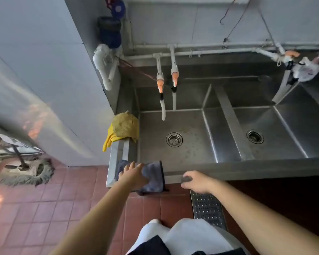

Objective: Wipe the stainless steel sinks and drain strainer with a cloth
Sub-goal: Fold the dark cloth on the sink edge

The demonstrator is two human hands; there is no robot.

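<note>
A grey-blue cloth (155,177) with a dark edge hangs over the front left rim of the stainless steel sink unit (247,169). My left hand (133,174) lies flat on top of the cloth, fingers spread. To its right, my right hand (196,181) curls over the same front rim, gripping the edge. The left basin (188,153) holds a round drain strainer (174,139) in its floor. The right basin (284,129) has its own drain (255,136).
Two taps with hoses (166,83) hang over the left basin. A yellow rag and gloves (122,128) sit on the sink's left rim. A white wall stands at left, a mop (26,170) lies on the red tile floor, and a metal floor grate (207,208) is below.
</note>
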